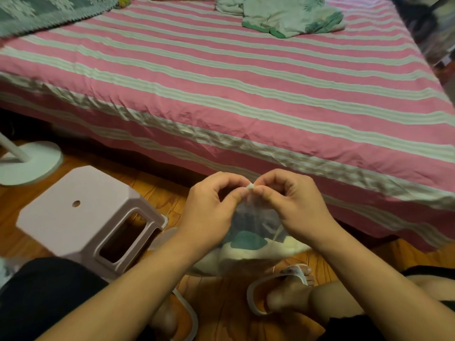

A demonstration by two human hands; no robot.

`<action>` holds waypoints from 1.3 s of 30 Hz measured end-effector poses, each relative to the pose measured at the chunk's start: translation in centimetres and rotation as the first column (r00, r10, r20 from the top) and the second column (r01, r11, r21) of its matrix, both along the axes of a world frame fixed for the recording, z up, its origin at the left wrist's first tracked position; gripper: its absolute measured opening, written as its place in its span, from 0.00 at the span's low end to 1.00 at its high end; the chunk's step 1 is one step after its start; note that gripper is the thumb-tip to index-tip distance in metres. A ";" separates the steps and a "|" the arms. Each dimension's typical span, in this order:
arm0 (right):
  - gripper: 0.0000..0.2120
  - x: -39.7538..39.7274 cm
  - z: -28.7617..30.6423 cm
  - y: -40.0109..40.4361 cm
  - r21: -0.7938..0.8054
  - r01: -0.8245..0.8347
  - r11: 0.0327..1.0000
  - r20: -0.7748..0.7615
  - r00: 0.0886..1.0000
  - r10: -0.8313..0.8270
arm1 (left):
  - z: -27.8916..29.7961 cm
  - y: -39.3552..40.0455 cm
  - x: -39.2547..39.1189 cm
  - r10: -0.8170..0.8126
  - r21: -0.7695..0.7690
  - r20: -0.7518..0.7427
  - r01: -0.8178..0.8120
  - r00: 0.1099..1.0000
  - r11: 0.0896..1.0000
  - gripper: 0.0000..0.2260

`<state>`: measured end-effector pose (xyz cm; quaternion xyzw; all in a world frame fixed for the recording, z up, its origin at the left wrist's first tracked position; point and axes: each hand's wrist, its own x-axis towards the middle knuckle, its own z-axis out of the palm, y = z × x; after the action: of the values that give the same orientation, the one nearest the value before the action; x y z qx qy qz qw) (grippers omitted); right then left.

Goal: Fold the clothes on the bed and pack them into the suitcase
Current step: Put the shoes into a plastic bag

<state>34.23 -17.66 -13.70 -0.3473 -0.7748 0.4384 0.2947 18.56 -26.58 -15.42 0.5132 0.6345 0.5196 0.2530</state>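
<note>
Clear bag [256,217] — pinched by both hands — unlabelled.

I see a clear plastic bag [256,225] hanging at six o'clock from the bed's centre, below the near edge, its top gathered into a small white twist. Inside sits folded pale cloth with a teal patch, bulging the bottom of the bag just above the floor. On the pink and white striped bed [221,94], at about one o'clock near the far edge, lies a crumpled pale green garment [290,16] with a leaf print and darker green trim, unfolded.
</note>
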 end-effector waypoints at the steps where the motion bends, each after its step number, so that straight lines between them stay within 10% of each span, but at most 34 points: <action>1: 0.05 0.2 -0.1 -0.1 -0.003 0.003 1.000 0.015 1.000 -0.003 | -0.1 0.0 0.2 -0.016 -0.006 -0.004 0.016 1.000 1.000 0.04; 17: 0.10 0.7 -0.8 0.3 -0.010 0.290 0.957 -0.190 0.939 -0.286 | -1.7 0.5 -3.8 -0.098 0.009 -0.452 0.114 0.887 0.993 0.03; 27: 0.05 4.9 -0.4 4.6 -0.129 0.525 0.841 -0.268 0.798 -0.539 | -6.6 -3.0 -9.5 -0.120 -0.253 -0.565 -0.033 0.817 0.967 0.03; 39: 0.11 2.5 -2.3 2.2 -0.014 0.232 0.973 -0.132 0.964 -0.232 | -7.3 -3.2 -4.3 -0.342 -0.402 -0.622 0.087 0.705 0.911 0.13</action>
<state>36.73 -15.49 -16.02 -0.4054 -0.7080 0.4222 0.3952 14.25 -29.80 -22.74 0.6864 0.6974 0.1430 0.1484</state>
